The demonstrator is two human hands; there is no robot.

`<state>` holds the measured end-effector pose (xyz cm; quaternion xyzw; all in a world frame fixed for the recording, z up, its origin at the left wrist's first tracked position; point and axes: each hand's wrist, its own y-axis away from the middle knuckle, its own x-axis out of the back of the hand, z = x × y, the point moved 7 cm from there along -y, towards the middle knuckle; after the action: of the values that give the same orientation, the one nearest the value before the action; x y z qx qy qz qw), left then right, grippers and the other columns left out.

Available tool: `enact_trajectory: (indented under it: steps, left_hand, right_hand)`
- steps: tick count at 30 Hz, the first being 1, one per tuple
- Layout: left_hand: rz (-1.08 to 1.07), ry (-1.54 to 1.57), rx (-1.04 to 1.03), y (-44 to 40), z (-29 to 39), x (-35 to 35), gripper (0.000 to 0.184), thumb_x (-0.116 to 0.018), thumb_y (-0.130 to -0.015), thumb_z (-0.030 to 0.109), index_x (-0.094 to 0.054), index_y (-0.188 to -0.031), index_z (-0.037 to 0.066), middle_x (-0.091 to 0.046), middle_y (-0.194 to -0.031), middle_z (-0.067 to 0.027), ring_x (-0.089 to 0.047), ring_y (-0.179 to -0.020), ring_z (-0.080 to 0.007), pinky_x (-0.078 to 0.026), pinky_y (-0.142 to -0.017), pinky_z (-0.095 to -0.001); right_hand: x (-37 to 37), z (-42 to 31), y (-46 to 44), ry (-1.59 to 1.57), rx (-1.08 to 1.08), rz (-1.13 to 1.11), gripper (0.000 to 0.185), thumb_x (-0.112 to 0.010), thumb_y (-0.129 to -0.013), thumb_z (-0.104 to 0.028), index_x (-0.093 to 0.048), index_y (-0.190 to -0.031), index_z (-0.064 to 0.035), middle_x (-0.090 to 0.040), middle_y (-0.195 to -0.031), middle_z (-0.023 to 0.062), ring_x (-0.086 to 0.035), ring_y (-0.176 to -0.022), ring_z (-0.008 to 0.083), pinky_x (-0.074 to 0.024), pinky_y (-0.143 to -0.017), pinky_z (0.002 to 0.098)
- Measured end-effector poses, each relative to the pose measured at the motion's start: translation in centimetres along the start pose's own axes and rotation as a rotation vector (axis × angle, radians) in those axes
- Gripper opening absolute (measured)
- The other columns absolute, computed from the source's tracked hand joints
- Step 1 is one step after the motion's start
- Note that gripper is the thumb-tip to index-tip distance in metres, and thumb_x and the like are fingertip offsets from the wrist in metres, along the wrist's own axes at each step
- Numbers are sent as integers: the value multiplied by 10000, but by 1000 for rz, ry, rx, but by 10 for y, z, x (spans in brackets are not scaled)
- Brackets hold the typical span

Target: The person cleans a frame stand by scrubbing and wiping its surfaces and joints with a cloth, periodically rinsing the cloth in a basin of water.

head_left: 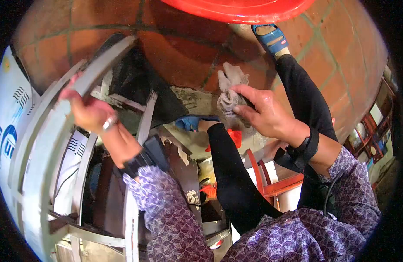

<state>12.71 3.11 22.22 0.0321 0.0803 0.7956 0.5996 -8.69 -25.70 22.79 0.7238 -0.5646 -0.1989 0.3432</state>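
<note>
At the left stands a white-painted wooden chair-like frame (106,57) with curved rails and slats, its paint worn in places. My left hand (90,112) is closed around its upper curved rail, slightly smeared by motion, with the fingertips partly behind the wood. Over the floor in the middle, a crumpled greyish-white rag (229,97) hangs from my right hand (271,112), pinched between thumb and fingers. The rag is apart from the frame.
A red plastic basin (240,12) is at the top edge on the brown tiled floor (179,52). Dark fabric (144,74) lies behind the frame. My legs, in blue sandals (271,39), straddle the middle. A red-framed stool-like object (282,187) is below my right wrist.
</note>
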Motion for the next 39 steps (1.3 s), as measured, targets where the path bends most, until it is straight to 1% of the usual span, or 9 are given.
enact_trajectory:
  steps: [6, 7, 9, 19, 26, 28, 33, 35, 39]
  left_hand:
    - [-142, -280, -187, 103, 11, 30, 639, -684, -734, 516, -466, -1041, 0, -570, -1040, -197, -553, -1034, -344, -387, -966, -483]
    - [-270, -310, -185, 113, 11, 29, 588, -602, -809, 500, -459, -1090, 3, -541, -1131, -203, -514, -1101, -339, -369, -992, -470]
    - [-252, -313, -126, 131, 7, 44, 614, -593, -808, 514, -438, -1117, 7, -514, -1183, -208, -484, -1143, -345, -344, -1009, -479]
    - [-49, -232, -174, 134, 8, 42, 667, -677, -730, 528, -442, -1081, 12, -536, -1094, -206, -508, -1077, -347, -364, -978, -482]
    - [0, -278, -293, 135, 3, 37, 585, -579, -798, 557, -431, -1065, 58, -534, -1056, -167, -517, -1017, -315, -392, -927, -470]
    - [-22, -311, -324, 135, -1, 43, 575, -560, -807, 564, -434, -1059, 63, -537, -1044, -160, -520, -1003, -314, -396, -921, -474]
    - [-102, -444, -408, 138, -2, 47, 601, -465, -839, 611, -443, -1070, 57, -551, -1017, -145, -541, -950, -317, -428, -866, -482]
    - [-126, -438, -404, 137, -6, 50, 631, -421, -845, 634, -444, -1093, 55, -552, -1019, -146, -542, -954, -323, -431, -859, -479]
    - [-148, -452, -439, 139, -4, 52, 666, -381, -845, 660, -440, -1134, 63, -548, -1030, -141, -540, -957, -330, -429, -848, -482]
  right_hand:
    - [-5, 5, 2, -4, 6, 2, 367, -584, -805, 4, -512, -1164, -21, -614, -899, 140, -576, -811, 187, -463, -745, 305]
    - [-7, 7, 2, 1, 2, -4, 367, -584, -805, 4, -512, -1164, -21, -614, -899, 140, -576, -811, 187, -463, -745, 305]
    - [-8, 9, 1, -25, 37, 30, 371, -606, -801, -101, -519, -1148, -1, -597, -931, 254, -589, -928, 392, -473, -773, 397]
    - [-24, -2, -30, 20, -50, 12, 313, -591, -824, -132, -542, -1098, 11, -598, -905, 240, -603, -871, 367, -473, -747, 375]
    - [-97, -89, -100, -57, 456, 10, 259, -588, -788, -188, -579, -995, -34, -606, -876, 202, -578, -862, 389, -469, -750, 442]
    - [-130, -72, -135, 70, 644, -14, 289, -599, -767, -133, -570, -1031, -20, -620, -890, 144, -603, -846, 284, -473, -754, 374]
    - [-188, 92, -206, 35, -101, -286, 226, -554, -788, -87, -584, -1009, -49, -620, -892, 103, -594, -854, 168, -483, -766, 343]
    - [-208, 147, -200, -631, -517, -83, 216, -515, -859, -107, -560, -1057, -34, -589, -997, 63, -556, -956, 172, -485, -801, 341]
    - [-228, 128, -202, -1346, -389, 76, 224, -530, -885, -120, -535, -1089, -25, -546, -1038, 58, -503, -1026, 174, -475, -843, 355]
